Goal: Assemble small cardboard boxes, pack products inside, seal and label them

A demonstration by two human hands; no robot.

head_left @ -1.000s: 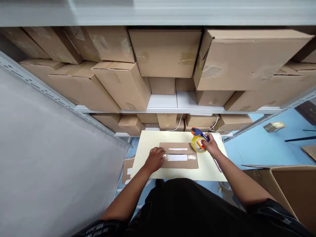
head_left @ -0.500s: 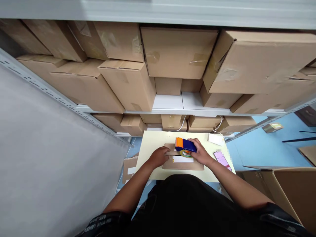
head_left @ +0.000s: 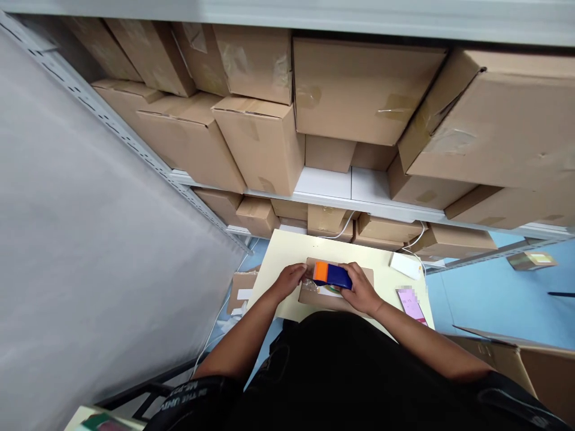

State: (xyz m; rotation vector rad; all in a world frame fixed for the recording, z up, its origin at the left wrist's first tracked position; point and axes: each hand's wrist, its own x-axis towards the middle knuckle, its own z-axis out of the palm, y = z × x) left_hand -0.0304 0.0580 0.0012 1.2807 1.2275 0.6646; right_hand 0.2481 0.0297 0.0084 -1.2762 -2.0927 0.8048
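My right hand (head_left: 362, 290) is wrapped round the blue body of an orange and blue tape dispenser (head_left: 333, 275). The dispenser is over a flat brown cardboard box (head_left: 369, 276) on a pale yellow table (head_left: 265, 263). A white label on the box shows only in part beneath the tool. At the box's left edge my left hand (head_left: 290, 281) is closed, thumb and fingers drawn together near the dispenser's orange end. Clear crinkled tape (head_left: 309, 285) glints just beside those fingertips. Whether they pinch the tape I cannot make out.
A phone (head_left: 411, 304) and a white device (head_left: 405, 265) with a cable lie on the table's right side. Shelves of cardboard boxes (head_left: 258, 140) rise behind. An open carton (head_left: 489, 359) stands at lower right, and a grey wall (head_left: 112, 251) runs along the left.
The view has swung left. The dispenser is now lower over the box and nearer my left hand, covering more of the label. My right hand still holds it.
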